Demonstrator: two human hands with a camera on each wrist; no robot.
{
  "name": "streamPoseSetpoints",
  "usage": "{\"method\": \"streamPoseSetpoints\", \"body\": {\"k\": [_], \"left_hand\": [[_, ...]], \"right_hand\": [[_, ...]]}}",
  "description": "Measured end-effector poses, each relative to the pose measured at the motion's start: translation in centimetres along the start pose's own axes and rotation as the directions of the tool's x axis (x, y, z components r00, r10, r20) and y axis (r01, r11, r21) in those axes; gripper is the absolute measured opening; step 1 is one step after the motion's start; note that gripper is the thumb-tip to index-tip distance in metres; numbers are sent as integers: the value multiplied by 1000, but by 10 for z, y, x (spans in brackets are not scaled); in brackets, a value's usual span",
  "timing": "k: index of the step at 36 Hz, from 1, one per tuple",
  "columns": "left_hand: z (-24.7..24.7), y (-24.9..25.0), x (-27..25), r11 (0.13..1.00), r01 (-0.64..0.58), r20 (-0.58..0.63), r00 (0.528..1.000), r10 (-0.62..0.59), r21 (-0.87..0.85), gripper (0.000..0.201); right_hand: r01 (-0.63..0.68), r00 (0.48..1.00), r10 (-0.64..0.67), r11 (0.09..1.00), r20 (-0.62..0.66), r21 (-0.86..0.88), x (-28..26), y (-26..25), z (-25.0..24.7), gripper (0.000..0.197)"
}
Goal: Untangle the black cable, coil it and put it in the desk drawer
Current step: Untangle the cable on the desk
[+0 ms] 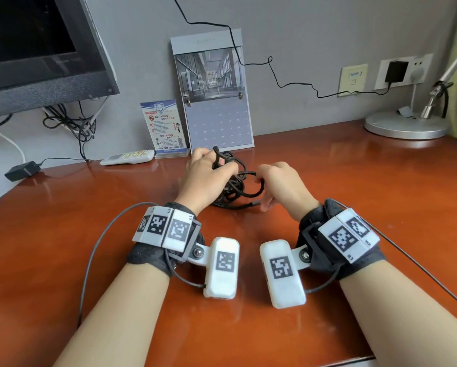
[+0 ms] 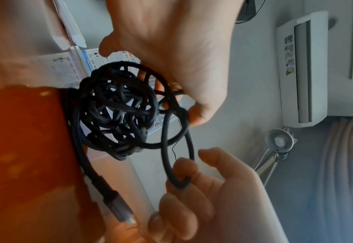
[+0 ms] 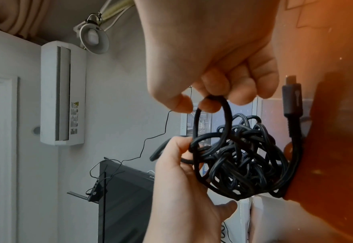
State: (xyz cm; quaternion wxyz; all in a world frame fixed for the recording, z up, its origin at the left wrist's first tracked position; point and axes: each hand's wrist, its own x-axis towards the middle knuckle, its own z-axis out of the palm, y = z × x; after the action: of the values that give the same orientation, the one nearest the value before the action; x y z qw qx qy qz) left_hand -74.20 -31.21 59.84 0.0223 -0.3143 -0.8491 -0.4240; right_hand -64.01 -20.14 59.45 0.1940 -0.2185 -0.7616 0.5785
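My right hand pinches one loop of the tangled black braided cable between thumb and curled fingers. My left hand grips the knotted bundle, which rests on the glossy reddish-brown wooden counter. Behind it, a grey calendar leans on the wall.

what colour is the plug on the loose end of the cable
Dark grey, with a bare metal tip; the plug shows best in the right wrist view, on the black cable.

Wrist band marked "R1", other print too blurred to read
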Motion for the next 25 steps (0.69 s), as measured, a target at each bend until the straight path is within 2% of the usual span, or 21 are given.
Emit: {"method": "streamPoseSetpoints", "body": {"k": [4, 6, 8, 10, 11, 14, 17, 19, 21, 22, 25], "left_hand": [[1, 2, 0, 998, 1, 23, 1000, 0, -65, 47], [0, 1, 0, 996, 15, 23, 1000, -13, -83, 42], [1, 0, 1, 997, 30, 40, 999, -27, -68, 33], [2, -1, 1, 998, 34, 56, 998, -31, -47, 26], [2, -1, 1, 999, 34, 56, 998, -31, -40, 25], [4, -1, -1, 999, 21, 33, 999, -20, -42, 25], [6, -3, 0, 999, 6, 17, 1000, -5, -37, 41], [8, -2, 0, 1000, -7, 29, 1000, 8, -7, 50], [11, -2, -1, 999, -25, 36, 999, 24, 25, 52], [12, -3, -1, 999, -31, 29, 999, 30, 34, 52], [12, -4, -1, 999, -39, 10, 999, 39, 30, 51]], "right_hand": [[-15, 999, 17, 999, -46, 37, -1, 1, 0, 26], [-38, 997, 52, 980, -64, 195, -1, 1, -1, 24], [-53, 991, 96, 924, -97, 378, -2, 0, -2, 27], [-2, 975, 111, 869, -191, 494, -4, -2, -1, 25], [42, 964, 94, 868, -247, 495, -5, -2, 1, 24], [167, 926, -63, 953, -373, 254, -4, 0, 4, 30], [201, 898, -179, 979, -402, 14, -2, 2, 0, 32], [235, 904, -223, 972, -365, -13, 0, 2, -3, 28], [282, 917, -270, 959, -294, -1, 2, 2, -4, 15], [313, 918, -309, 949, -248, -26, 1, 2, -4, 15], [400, 892, -427, 899, -151, -180, -2, 4, 0, 13]]}}
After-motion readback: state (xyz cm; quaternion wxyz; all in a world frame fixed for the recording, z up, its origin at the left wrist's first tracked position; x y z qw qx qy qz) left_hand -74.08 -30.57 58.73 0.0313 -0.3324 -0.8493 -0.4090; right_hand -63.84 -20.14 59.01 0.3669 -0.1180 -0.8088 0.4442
